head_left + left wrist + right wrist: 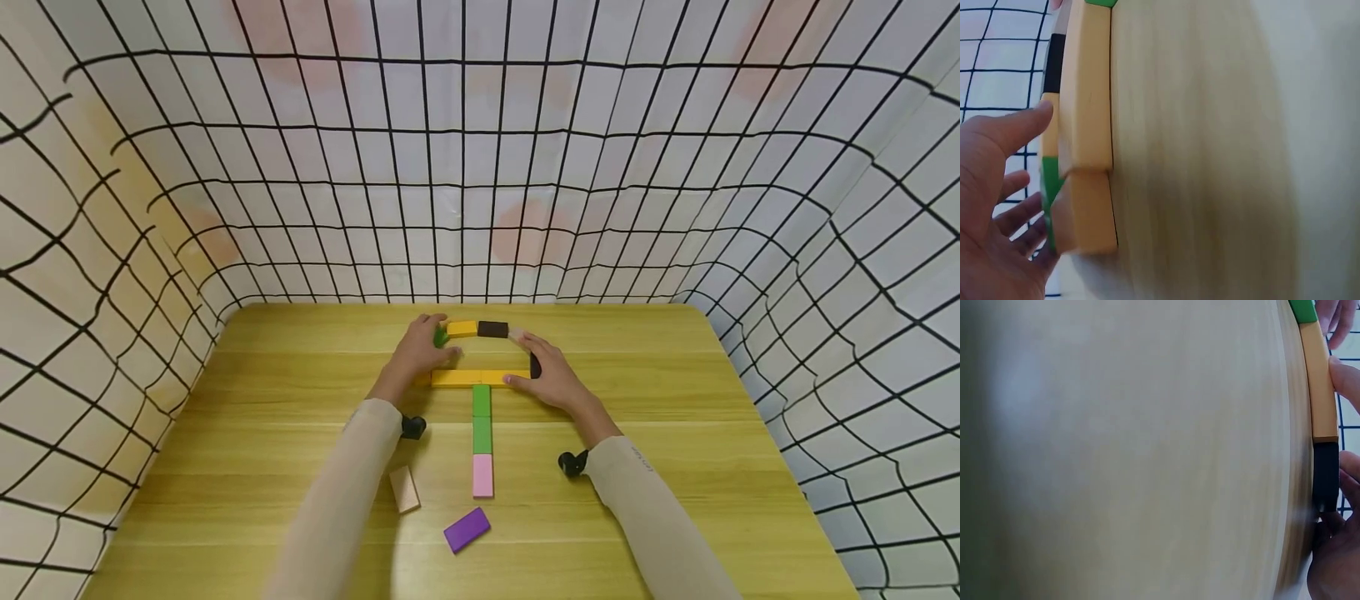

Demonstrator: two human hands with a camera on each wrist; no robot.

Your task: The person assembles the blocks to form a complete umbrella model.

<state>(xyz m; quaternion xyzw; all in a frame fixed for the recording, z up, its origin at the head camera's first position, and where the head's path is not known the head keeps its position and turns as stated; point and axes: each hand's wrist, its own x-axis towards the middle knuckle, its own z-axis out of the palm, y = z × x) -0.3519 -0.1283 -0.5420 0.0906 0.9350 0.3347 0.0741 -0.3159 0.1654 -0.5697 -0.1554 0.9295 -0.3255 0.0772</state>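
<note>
Coloured flat blocks form a closed outline with a stem below it. My left hand is at the outline's left side, its fingers beside a green block and the thumb stretched inward. In the left wrist view the fingers are spread loosely beyond the yellow blocks. At the right side, my right hand has its fingers spread around the corner by a whitish block and an upright-lying black block. Its thumb touches the long yellow row. Another black block and a yellow block make the top.
Two green blocks and a pink block make the stem. A beige block and a purple block lie loose nearer the body. Black wire mesh encloses the wooden table at the back and sides.
</note>
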